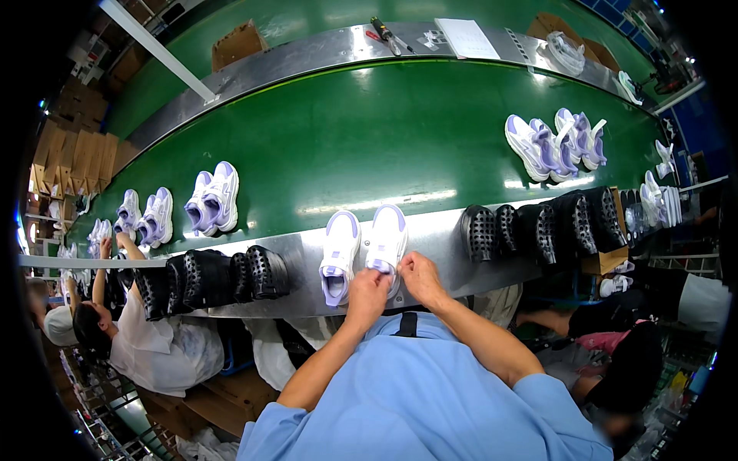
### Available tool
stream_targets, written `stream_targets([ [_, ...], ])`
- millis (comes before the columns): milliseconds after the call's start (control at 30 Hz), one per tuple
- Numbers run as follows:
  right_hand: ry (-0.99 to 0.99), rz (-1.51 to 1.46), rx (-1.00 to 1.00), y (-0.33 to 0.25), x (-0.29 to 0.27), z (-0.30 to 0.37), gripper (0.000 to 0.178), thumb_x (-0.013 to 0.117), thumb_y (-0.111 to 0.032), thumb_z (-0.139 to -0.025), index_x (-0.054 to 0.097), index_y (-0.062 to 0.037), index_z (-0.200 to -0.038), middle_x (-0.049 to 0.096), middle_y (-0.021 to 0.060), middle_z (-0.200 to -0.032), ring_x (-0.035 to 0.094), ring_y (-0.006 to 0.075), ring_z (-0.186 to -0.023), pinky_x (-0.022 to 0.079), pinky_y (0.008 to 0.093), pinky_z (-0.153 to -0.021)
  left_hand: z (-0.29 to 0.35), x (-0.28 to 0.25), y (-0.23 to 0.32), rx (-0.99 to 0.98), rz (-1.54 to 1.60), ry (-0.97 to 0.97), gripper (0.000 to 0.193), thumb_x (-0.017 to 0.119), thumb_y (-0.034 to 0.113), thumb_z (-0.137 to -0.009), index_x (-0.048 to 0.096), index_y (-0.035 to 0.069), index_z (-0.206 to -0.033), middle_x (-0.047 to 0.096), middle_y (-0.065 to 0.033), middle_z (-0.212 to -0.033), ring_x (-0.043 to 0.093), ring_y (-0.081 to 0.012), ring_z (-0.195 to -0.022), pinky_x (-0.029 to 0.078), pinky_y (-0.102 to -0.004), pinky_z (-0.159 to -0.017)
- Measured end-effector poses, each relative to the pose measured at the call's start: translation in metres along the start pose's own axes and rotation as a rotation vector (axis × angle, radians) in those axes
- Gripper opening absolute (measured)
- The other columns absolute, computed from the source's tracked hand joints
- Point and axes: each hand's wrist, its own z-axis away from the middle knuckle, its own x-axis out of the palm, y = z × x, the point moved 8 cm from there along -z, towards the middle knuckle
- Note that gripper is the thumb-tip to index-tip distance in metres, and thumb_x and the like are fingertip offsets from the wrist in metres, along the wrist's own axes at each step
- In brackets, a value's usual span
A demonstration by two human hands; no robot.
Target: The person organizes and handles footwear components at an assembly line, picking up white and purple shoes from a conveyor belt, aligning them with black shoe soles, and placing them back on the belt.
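A pair of white sneakers with lavender trim stands before me on the metal edge of the bench, toes pointing away. My left hand (370,290) is closed at the collar of the right sneaker (387,230), its fingers gripping near the opening. Beside that same shoe, my right hand (420,276) is closed with fingertips pinched together near its right side. Whatever those fingertips hold is too small to make out. The left sneaker (339,250) stands alongside, untouched, with its strap across the top and its opening toward me.
Black studded shoe lasts (223,278) line the edge at left, with more black lasts (542,230) at right. Further sneakers (213,201) stand on the green conveyor belt (369,138). Screwdrivers (384,34) and white paper (467,38) lie on the far ledge. Co-workers (157,346) sit at both sides.
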Motion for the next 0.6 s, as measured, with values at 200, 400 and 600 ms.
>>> stream_targets([
  [200,0.004,0.081,0.003,-0.01,-0.013,0.023,0.026,0.07,-0.019,-0.088,0.066,0.0025,-0.103,0.072,0.0227,-0.089,0.071,0.0418,-0.086,0.056,0.0479,-0.078,0.01,-0.037,0.024,0.15,-0.203,0.163,0.017,0.082,0.011,-0.081,0.068,0.004,-0.089,0.064,-0.0145,-0.086,0.066,-0.0349,-0.081,0.052,-0.0457,-0.07],
  [400,-0.077,0.124,-0.003,-0.011,0.008,0.025,0.029,0.069,-0.021,-0.09,0.063,0.0047,-0.103,0.071,0.0268,-0.087,0.07,0.0467,-0.085,0.055,0.0529,-0.08,0.0,-0.027,0.032,0.331,-0.266,0.164,0.021,0.079,0.006,-0.08,0.067,0.003,-0.096,0.062,-0.0143,-0.089,0.064,-0.0361,-0.082,0.052,-0.0451,-0.07],
  [600,-0.051,0.225,-0.059,-0.014,0.007,0.024,0.029,0.067,-0.025,-0.094,0.062,0.0034,-0.1,0.07,0.0267,-0.084,0.07,0.0457,-0.082,0.054,0.0525,-0.075,0.009,-0.047,0.052,0.367,-0.187,0.098,0.021,0.076,0.005,-0.082,0.067,0.004,-0.101,0.061,-0.0132,-0.088,0.063,-0.0346,-0.082,0.053,-0.0447,-0.071],
])
